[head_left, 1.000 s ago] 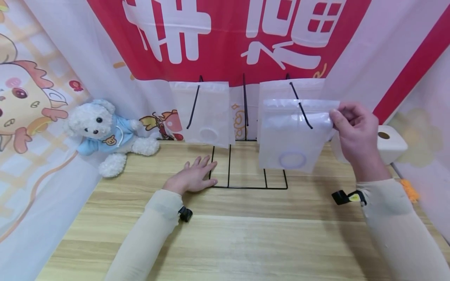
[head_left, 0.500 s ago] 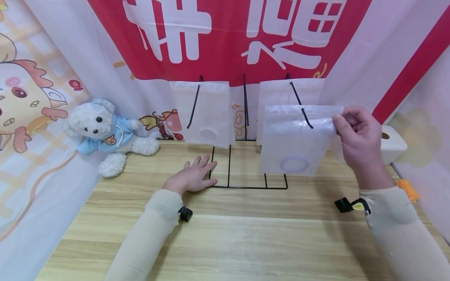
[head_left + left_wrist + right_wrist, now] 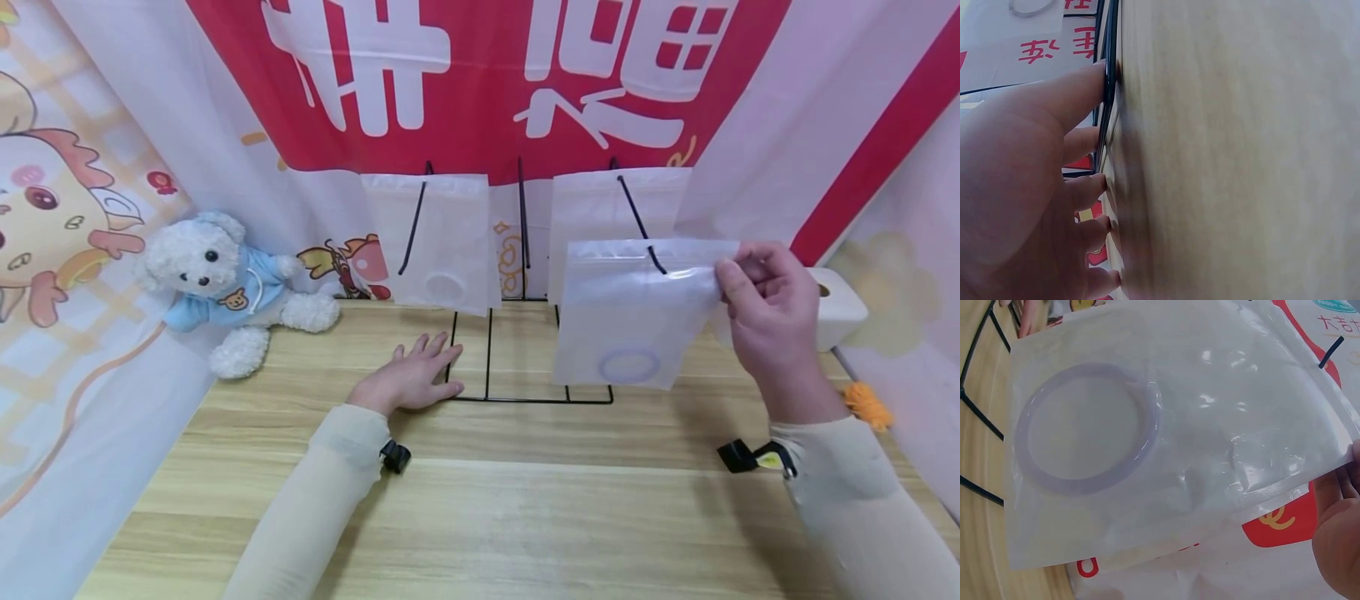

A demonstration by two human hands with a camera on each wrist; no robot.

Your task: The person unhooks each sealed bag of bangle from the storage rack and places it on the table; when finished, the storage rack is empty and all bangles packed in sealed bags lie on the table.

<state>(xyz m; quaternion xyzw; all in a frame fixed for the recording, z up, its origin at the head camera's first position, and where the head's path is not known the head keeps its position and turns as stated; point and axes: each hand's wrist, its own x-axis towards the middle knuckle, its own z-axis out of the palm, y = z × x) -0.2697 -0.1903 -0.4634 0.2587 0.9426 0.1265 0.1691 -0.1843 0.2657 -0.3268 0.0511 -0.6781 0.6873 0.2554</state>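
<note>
My right hand (image 3: 776,321) pinches the top right corner of a translucent zip bag (image 3: 637,308) between thumb and fingers. Inside that bag lies a pale purple bangle (image 3: 1151,422), large in the right wrist view. The tip of a black wire hook (image 3: 637,212) pokes out in front of the bag's top edge. Behind it, another translucent bag (image 3: 581,200) hangs on the same hook. My left hand (image 3: 408,379) lies flat with fingers spread at the left side of the black wire rack's base (image 3: 525,401); its thumb (image 3: 1088,94) touches the wire in the left wrist view.
On the rack's left hook hang more translucent bags (image 3: 442,233), one showing a ring shape. The middle hook (image 3: 523,217) is bare. A teddy bear (image 3: 225,283) sits at left. A white box (image 3: 840,312) and an orange item (image 3: 868,406) lie at right.
My right hand has drawn the pinched bag toward me and slightly right, so its top edge now sits nearer the hook's tip. My left hand has stayed in place.
</note>
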